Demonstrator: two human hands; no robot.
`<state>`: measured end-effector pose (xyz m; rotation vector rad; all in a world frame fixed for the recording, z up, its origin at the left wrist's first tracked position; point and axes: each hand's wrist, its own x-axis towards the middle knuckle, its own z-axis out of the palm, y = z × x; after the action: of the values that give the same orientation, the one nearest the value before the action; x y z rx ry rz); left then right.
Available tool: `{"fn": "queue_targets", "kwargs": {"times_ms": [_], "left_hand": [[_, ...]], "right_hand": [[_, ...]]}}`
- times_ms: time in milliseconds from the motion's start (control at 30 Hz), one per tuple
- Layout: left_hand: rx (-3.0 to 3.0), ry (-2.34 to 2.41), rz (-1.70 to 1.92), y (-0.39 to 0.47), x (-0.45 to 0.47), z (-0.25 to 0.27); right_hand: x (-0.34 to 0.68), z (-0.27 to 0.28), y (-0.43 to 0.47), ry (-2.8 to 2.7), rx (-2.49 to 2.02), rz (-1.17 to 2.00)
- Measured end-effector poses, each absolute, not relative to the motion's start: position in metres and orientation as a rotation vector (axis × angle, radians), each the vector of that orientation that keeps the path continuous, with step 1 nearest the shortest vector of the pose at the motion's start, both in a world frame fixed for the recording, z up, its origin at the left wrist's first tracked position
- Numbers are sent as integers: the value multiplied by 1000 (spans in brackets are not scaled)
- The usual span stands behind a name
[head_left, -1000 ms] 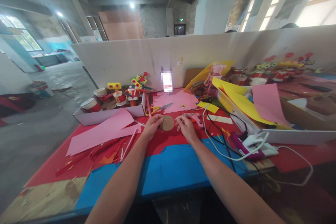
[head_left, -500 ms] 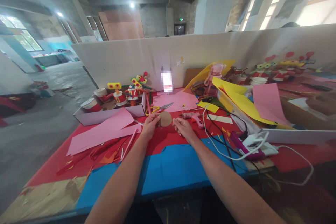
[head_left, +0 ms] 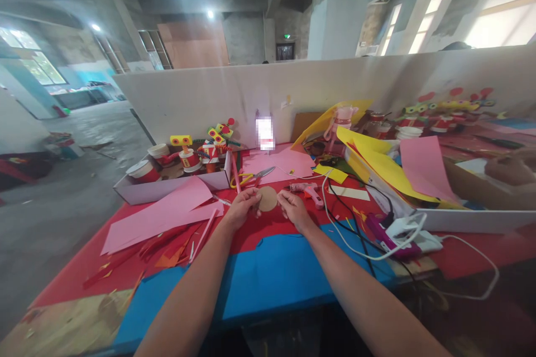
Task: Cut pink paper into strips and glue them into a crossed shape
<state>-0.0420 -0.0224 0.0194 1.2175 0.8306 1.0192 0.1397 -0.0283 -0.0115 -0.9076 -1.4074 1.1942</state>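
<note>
A round brown cardboard disc (head_left: 268, 199) is held up over the red part of the table. My left hand (head_left: 243, 204) pinches its left edge between thumb and fingers. At the opposite edge, the closed fingertips of my right hand (head_left: 293, 209) meet the disc. A pink glue gun (head_left: 307, 191) lies just beyond my right hand. Behind my left hand are yellow-handled scissors (head_left: 253, 176), spread on the table by a large pink sheet (head_left: 278, 163).
At left, a white box (head_left: 176, 189) holds paper-cup robot figures (head_left: 190, 159). Pink paper (head_left: 154, 217) and scraps lie before it. At right are a box (head_left: 473, 220) of coloured sheets, a purple power strip (head_left: 387, 237) and tangled cables. A person's hand (head_left: 508, 164) shows far right.
My right hand's fingertips have come to the disc's right edge; before, a small gap lay between them. The disc has shifted slightly right and down in view.
</note>
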Motion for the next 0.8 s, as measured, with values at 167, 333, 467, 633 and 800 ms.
{"fn": "queue_targets", "kwargs": {"times_ms": [167,333,467,633,800], "left_hand": [[1129,808,1093,-22,-41,21],[1114,782,1086,-22,-37,18],[1186,812,1043,-23,-34,15],[1271,911,1086,-24,-32,18],[1222,883,1113,-23,-33,17]], "right_hand": [[137,-8,-28,-1142,-858,1228],[130,-15,-25,-1280,-907,1234],[130,-23,-22,-1383,-947,1131],[134,-24,-22,-1409,-1006,1103],[130,-21,-25,-1319,-967,1150]]}}
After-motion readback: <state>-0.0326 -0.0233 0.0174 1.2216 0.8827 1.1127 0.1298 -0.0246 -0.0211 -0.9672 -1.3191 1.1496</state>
